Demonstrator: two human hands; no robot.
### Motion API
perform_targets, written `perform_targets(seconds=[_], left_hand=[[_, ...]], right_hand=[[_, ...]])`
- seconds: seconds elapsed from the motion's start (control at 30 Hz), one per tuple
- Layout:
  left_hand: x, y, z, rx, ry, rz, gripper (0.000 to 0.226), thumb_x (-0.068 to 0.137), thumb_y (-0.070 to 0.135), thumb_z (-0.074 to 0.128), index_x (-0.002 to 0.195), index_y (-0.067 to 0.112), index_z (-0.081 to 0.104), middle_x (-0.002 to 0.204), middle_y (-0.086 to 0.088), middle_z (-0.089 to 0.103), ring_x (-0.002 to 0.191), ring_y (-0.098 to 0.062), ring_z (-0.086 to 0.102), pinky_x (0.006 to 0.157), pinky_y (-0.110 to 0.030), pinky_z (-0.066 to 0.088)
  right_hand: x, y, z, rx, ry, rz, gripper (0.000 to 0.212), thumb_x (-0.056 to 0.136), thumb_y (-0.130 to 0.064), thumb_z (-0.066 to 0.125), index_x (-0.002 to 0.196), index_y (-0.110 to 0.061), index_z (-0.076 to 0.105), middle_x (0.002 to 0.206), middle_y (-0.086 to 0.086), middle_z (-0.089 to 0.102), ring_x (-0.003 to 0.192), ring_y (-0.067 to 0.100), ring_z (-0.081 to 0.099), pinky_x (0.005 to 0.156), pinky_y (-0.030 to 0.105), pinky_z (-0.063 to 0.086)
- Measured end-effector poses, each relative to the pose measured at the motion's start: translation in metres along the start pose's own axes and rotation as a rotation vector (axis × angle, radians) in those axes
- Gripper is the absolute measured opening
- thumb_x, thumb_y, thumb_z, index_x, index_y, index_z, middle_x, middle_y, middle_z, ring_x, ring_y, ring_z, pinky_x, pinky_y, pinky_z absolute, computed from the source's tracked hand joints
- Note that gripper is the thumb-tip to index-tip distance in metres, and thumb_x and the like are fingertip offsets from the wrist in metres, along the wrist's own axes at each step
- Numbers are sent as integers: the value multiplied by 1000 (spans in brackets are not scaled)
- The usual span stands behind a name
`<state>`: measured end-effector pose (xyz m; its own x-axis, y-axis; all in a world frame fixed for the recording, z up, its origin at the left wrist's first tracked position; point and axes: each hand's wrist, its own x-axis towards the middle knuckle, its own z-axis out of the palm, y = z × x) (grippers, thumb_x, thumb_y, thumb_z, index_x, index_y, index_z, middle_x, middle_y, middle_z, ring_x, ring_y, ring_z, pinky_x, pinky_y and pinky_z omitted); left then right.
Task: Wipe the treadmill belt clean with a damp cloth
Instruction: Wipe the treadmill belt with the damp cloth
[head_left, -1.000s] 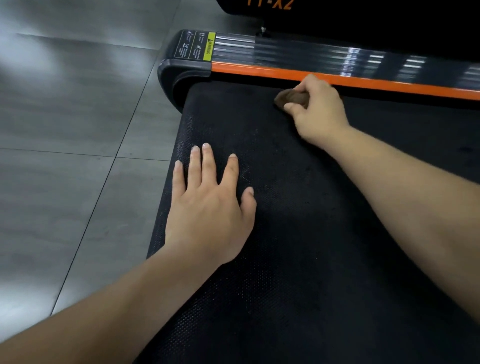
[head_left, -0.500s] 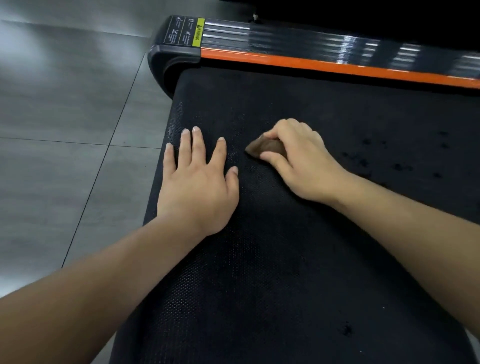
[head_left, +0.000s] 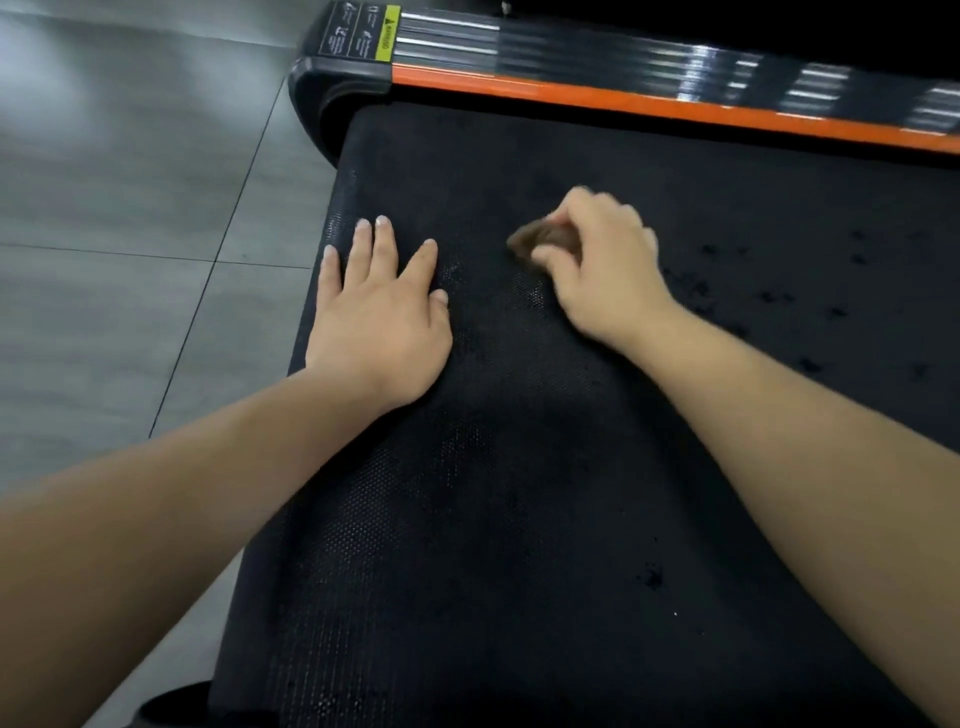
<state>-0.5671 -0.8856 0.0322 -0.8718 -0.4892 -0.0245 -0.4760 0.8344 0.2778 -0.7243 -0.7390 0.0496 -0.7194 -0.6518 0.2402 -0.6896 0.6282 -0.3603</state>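
Black rubber, fine dotted grain: treadmill belt (head_left: 519, 467), head view, filling most of the frame from the near edge to the far rail.

Left hand (head_left: 379, 317): flat on the belt near its left edge, fingers straight and spread, holding nothing; apparently bracing.

Right hand (head_left: 608, 270): curled round a small brown wad, the cloth (head_left: 540, 241), pressed to the belt just right of the left hand; slightly blurred. Dampness not discernible.

Step in hand, by judgement: scrubbing the left portion of the belt. To do it well: press firmly, work in overlapping strokes across the width, then move rightward to the dark specks (head_left: 769, 296) scattered beyond the right wrist. Refold to a clean face once soiled; avoid pushing grit under the rail.

Surface: matte, grippy, likely to drag on the cloth. Lone speck (head_left: 652, 577) low at right.

Far side: orange strip (head_left: 675, 106) along the belt's edge, glossy ribbed side rail (head_left: 571, 52) behind it, yellow-and-black warning label (head_left: 363, 34) at its left end, rounded dark end cap (head_left: 322, 88).

Room: grey floor tiles (head_left: 130, 208) at left, thin dark joints, soft sheen of reflected light.
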Motion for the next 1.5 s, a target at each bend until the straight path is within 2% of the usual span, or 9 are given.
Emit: perform_targets(seconds=[0.1, 0.27, 0.47, 0.67, 0.83, 1.07, 1.23, 1.4, 1.5], left_hand=[[2, -4, -3, 15, -36, 21, 59, 106, 41, 29, 161, 26, 16, 169, -15, -3, 156, -26, -10, 125, -47, -7], [-5, -21, -11, -32, -78, 124, 58, 107, 37, 33, 161, 25, 19, 170, -11, -1, 156, -24, -8, 126, -43, -7], [-34, -13, -5, -74, -33, 104, 54, 107, 33, 30, 160, 24, 23, 170, -9, 4, 156, -24, -6, 126, -44, -6], [-38, -18, -3, -149, 19, 134, 51, 105, 24, 37, 156, 23, 34, 169, -8, 13, 157, -23, 0, 126, -42, -5], [-39, -16, -3, -150, 33, 132, 50, 105, 23, 36, 155, 22, 36, 169, -9, 14, 157, -24, 2, 126, -42, -4], [-40, -16, -2, -81, 26, 147, 51, 106, 29, 32, 157, 22, 32, 169, -12, 12, 156, -27, 1, 126, -46, -2], [-42, -14, 1, -28, 18, 150, 53, 106, 37, 29, 157, 22, 29, 169, -13, 10, 156, -28, 0, 126, -49, -1], [-40, -11, 0, 1, 9, 146, 53, 106, 36, 28, 157, 21, 28, 169, -14, 11, 156, -29, 1, 126, -51, 0], [-41, -11, 0, 7, 13, 139, 53, 106, 36, 29, 157, 21, 29, 169, -14, 11, 156, -29, 1, 126, -51, 0]], right_hand=[[-8, -18, 10, 12, 41, 103, 19, 95, -33, 60, 109, -23, 52, 112, -1, 53, 107, 25, 50, 87, 40, 33], [-69, -26, -2, 82, -116, -236, 20, 92, -37, 58, 108, -25, 57, 106, -6, 54, 102, 21, 50, 88, 41, 36], [-30, -15, 5, -10, 25, 102, 19, 94, -34, 60, 107, -22, 53, 111, 2, 54, 106, 28, 50, 87, 41, 34], [-122, -35, -13, 31, -161, -303, 21, 93, -37, 52, 105, -20, 55, 102, -2, 50, 93, 23, 47, 80, 40, 34], [-70, -21, -1, -11, 11, 105, 22, 93, -38, 57, 107, -21, 55, 110, 3, 54, 107, 29, 50, 94, 47, 38], [-158, -45, -21, 90, -252, -361, 21, 93, -42, 50, 105, -25, 54, 99, -7, 45, 90, 16, 43, 76, 37, 32], [-114, -29, -13, 82, -41, 41, 18, 90, -37, 59, 103, -25, 56, 107, -2, 54, 105, 25, 50, 93, 46, 37], [-204, -73, -28, 213, -346, -377, 16, 90, -38, 57, 104, -34, 51, 101, -9, 48, 92, 13, 43, 75, 36, 30], [-178, -48, -34, 163, -323, -367, 17, 88, -39, 61, 102, -30, 56, 98, -12, 47, 93, 12, 42, 76, 34, 28]])
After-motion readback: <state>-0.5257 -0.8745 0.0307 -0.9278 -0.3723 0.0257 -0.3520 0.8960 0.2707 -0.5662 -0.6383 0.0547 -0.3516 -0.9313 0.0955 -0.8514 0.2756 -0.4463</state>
